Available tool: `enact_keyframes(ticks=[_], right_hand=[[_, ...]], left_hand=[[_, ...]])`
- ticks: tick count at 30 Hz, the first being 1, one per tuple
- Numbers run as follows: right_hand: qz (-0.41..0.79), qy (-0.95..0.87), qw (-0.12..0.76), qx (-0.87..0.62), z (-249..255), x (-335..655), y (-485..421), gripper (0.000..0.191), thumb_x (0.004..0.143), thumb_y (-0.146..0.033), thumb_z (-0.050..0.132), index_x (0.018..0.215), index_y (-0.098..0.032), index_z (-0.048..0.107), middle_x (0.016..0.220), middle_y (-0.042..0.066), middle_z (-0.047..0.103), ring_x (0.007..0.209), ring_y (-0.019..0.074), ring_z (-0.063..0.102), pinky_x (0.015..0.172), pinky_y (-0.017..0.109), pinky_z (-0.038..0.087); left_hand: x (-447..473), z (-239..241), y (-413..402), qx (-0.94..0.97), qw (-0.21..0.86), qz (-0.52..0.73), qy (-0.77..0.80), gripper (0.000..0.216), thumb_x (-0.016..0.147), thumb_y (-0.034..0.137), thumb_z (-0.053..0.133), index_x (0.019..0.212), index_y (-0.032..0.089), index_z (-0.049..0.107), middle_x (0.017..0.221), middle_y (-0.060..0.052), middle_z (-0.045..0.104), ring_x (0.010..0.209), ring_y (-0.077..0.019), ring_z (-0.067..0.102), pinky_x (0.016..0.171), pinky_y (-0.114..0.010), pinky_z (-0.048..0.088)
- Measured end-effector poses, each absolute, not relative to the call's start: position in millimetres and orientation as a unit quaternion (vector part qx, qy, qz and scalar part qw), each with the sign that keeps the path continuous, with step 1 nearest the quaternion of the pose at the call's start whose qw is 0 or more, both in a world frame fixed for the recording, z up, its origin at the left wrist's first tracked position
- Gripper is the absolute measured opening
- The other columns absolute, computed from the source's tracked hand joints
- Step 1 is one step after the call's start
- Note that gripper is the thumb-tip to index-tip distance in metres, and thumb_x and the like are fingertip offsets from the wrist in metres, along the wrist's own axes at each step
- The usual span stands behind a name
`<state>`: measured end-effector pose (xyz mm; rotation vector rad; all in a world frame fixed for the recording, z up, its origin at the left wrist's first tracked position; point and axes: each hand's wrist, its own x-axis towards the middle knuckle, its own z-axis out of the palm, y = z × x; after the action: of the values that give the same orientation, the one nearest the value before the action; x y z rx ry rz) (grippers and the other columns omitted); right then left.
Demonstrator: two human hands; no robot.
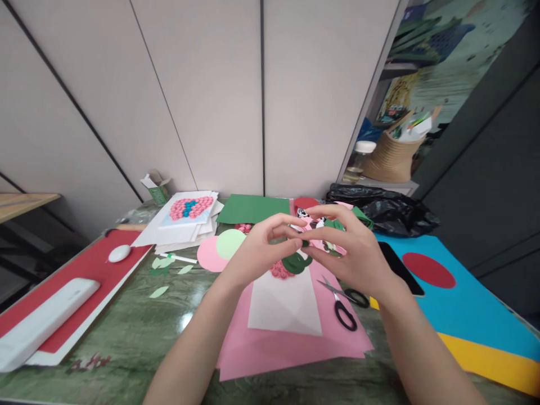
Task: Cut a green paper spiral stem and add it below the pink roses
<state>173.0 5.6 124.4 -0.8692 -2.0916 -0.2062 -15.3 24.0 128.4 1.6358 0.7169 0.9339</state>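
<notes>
My left hand point(257, 250) and my right hand point(352, 250) meet above the table, their fingertips pinched together on a dark green paper spiral point(296, 262) that hangs between them. Below them lies a white sheet point(284, 306) on a stack of pink paper point(287, 349), with a cluster of small pink paper roses point(279, 271) at the sheet's top edge. Black-handled scissors point(343, 306) lie just right of the white sheet, under my right wrist.
A card with a heart of pink roses point(189, 208) tops white sheets at the back left. Pink and light green paper circles point(219, 250), green paper point(253, 209), a black phone point(400, 269), blue paper point(464, 298), a white mouse point(119, 253) and keyboard point(42, 323) surround the work.
</notes>
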Motion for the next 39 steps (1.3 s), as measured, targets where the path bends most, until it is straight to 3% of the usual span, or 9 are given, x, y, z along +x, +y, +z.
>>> enact_keyframes(ticks=[6, 15, 26, 35, 39], right_hand=[[-0.092, -0.820, 0.436, -0.359, 124.4, 171.6, 5.5, 0.011, 0.079, -0.018, 0.064, 0.089, -0.024, 0.064, 0.112, 0.008, 0.057, 0.104, 0.0231, 0.055, 0.084, 0.043, 0.045], [-0.094, -0.814, 0.442, -0.365, 121.9, 165.8, 5.6, 0.008, 0.076, -0.014, 0.064, 0.080, -0.020, 0.059, 0.110, 0.010, 0.059, 0.103, 0.0237, 0.056, 0.084, 0.043, 0.045], [-0.063, -0.843, 0.427, -0.321, 127.2, 170.2, 4.0, 0.014, 0.080, -0.015, 0.062, 0.091, -0.023, 0.066, 0.112, 0.008, 0.058, 0.102, 0.0211, 0.057, 0.084, 0.040, 0.047], [0.005, -0.883, 0.328, -0.336, 127.9, 172.6, 1.2, 0.013, 0.084, -0.020, 0.059, 0.090, -0.025, 0.069, 0.124, 0.009, 0.052, 0.115, 0.0235, 0.048, 0.090, 0.042, 0.046], [-0.001, -0.879, 0.338, -0.336, 127.0, 172.1, 3.3, 0.011, 0.084, -0.020, 0.059, 0.088, -0.025, 0.068, 0.123, 0.008, 0.053, 0.114, 0.0227, 0.049, 0.091, 0.041, 0.046]], left_hand=[[-14.6, 127.3, 23.7, 0.675, 0.547, 0.398, 0.294, 0.024, 0.081, 0.026, 0.060, 0.105, 0.024, 0.059, 0.093, -0.003, 0.067, 0.088, -0.0146, 0.060, 0.078, -0.029, 0.046], [-11.9, 125.2, 22.1, 0.667, 0.560, 0.400, 0.287, 0.027, 0.079, 0.023, 0.061, 0.106, 0.023, 0.058, 0.093, -0.003, 0.066, 0.085, -0.0156, 0.061, 0.073, -0.029, 0.049], [-14.7, 126.8, 24.3, 0.690, 0.540, 0.380, 0.297, 0.028, 0.079, 0.018, 0.058, 0.106, 0.023, 0.056, 0.081, -0.001, 0.063, 0.079, -0.0138, 0.061, 0.066, -0.026, 0.050], [-16.6, 130.2, 20.2, 0.754, 0.470, 0.327, 0.322, 0.031, 0.074, 0.011, 0.055, 0.103, 0.022, 0.059, 0.089, -0.002, 0.063, 0.082, -0.0142, 0.059, 0.061, -0.022, 0.050], [-15.5, 129.8, 19.4, 0.749, 0.481, 0.327, 0.317, 0.031, 0.076, 0.013, 0.054, 0.105, 0.022, 0.057, 0.089, -0.003, 0.063, 0.084, -0.0152, 0.060, 0.061, -0.024, 0.052]])
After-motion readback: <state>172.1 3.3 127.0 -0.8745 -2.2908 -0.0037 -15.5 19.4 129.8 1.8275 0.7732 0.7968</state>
